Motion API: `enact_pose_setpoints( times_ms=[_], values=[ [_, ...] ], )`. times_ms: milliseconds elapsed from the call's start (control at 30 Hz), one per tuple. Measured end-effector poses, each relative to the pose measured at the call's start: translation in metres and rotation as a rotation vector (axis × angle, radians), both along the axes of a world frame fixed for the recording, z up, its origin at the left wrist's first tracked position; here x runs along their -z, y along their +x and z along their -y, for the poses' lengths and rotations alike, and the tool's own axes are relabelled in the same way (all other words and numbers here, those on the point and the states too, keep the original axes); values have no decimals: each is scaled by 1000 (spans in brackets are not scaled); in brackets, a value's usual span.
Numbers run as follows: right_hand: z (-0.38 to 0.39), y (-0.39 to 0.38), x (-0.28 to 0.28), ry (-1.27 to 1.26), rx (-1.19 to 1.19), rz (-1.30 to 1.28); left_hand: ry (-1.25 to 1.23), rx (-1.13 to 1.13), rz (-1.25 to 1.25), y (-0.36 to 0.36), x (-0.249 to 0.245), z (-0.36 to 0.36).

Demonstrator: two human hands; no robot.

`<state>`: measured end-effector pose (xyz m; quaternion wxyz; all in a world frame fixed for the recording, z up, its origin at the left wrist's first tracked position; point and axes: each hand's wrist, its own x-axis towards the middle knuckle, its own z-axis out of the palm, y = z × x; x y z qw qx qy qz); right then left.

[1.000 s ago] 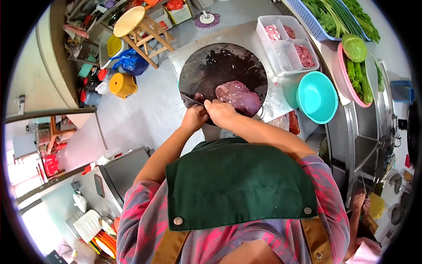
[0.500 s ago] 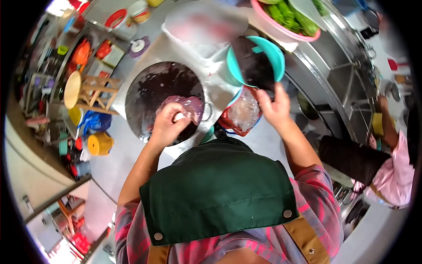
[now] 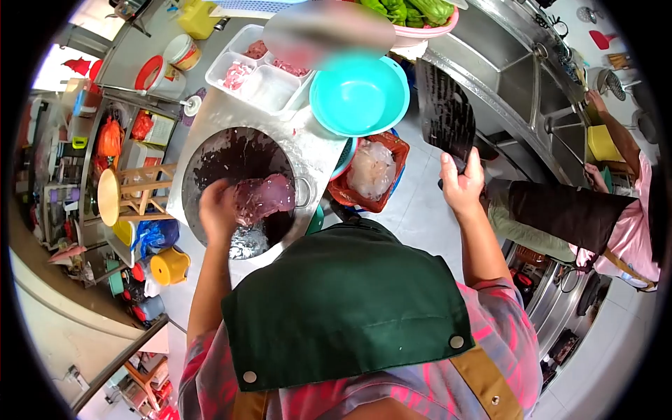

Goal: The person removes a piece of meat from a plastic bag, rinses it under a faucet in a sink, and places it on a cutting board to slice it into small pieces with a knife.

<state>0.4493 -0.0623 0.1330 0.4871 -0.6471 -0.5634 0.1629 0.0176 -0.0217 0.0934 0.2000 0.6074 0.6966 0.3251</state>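
Observation:
A dark red piece of raw meat (image 3: 266, 199) lies on a round, dark chopping board (image 3: 234, 152) with a metal handle at its side. At the meat's left edge is my left hand (image 3: 218, 208), blurred, its fingers curled against it. My right hand (image 3: 462, 185) is closed round the handle of a cleaver (image 3: 446, 112). The cleaver's broad, dark, wet-streaked blade points up and away, off to the right of the table. Between board and blade stands a turquoise basin (image 3: 360, 105), its visible inside bare.
A clear divided container (image 3: 241, 42) with raw meat stands behind the board on the metal table (image 3: 308, 150). Below the basin, a red bag (image 3: 397, 157) holds a pale, plastic-wrapped mass. Greens fill a pink bowl (image 3: 437, 29). A wooden stool (image 3: 108, 196) stands left; a person (image 3: 633, 224) works right.
My right hand has swung the cleaver right, away from the turquoise basin. My left hand has shifted to the meat's left edge. The view has turned, showing the divided container.

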Motion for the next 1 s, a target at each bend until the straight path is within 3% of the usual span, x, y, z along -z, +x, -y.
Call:
enact_pose_setpoints(
  times_ms=[33,67,100,167,200,267,300,367,467,533,667,767,867,900,1000],
  values=[
    [-4,-6,-4,12,-35,-62,73,-61,15,-36,25,10],
    [-11,-15,-10,24,-73,-123,-135,-244,7,-52,22,21],
    [-22,-24,-15,187,-163,24,-123,-211,-152,-72,32,33],
    [-33,-37,-15,39,-389,153,-243,-152,-80,-101,72,57],
    [-45,-49,-14,80,-576,205,-124,42,-238,-101,79,68],
    [-51,-73,-8,-164,-844,319,-147,146,-145,-87,74,76],
    [-56,-87,-3,-251,-1015,385,-158,140,-229,-78,69,77],
    [-62,-115,-5,-383,-1279,536,-179,59,-139,-79,79,81],
    [-67,-155,13,-416,-1431,560,-206,1,-124,-74,68,85],
    [-69,-175,26,-371,-1485,542,-473,-134,-79,-72,56,89],
    [-68,-202,42,-392,-1432,623,-526,-199,-99,-88,79,98],
    [-69,-214,45,-403,-1386,636,-370,-191,-179,-89,82,109],
    [-70,-230,72,-404,-1351,593,-468,-282,-95,-83,80,109],
    [-72,-232,69,-416,-1344,601,-478,-261,-146,-77,70,105],
    [-73,-239,60,-417,-1259,631,-538,-329,22,-70,71,94]
  ],
)
